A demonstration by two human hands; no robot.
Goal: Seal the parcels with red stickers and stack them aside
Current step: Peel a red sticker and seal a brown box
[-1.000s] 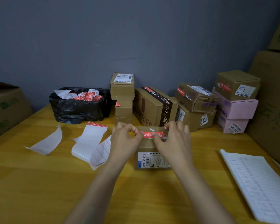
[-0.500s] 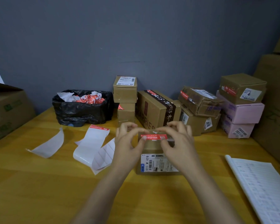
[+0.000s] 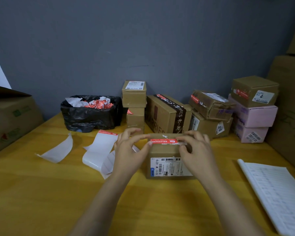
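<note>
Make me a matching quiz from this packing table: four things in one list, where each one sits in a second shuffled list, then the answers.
Things
1. red paper sticker strip
2. black plastic bin bag
3. white lined paper notebook
4. two pink cardboard boxes

Places
A. stacked far right, under a small brown cardboard box
B. near right on the wooden table
C. on top of the nearest brown cardboard parcel
D. back left, holding crumpled paper scraps

Pairs: 1-C, 2-D, 3-B, 4-A

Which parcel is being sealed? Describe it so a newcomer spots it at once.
On the yellow table, in front of the stacked parcels along the grey wall, one small brown parcel stands alone. Unlike those, it sits between the left hand and right hand, which hold a red sticker across its top.
</note>
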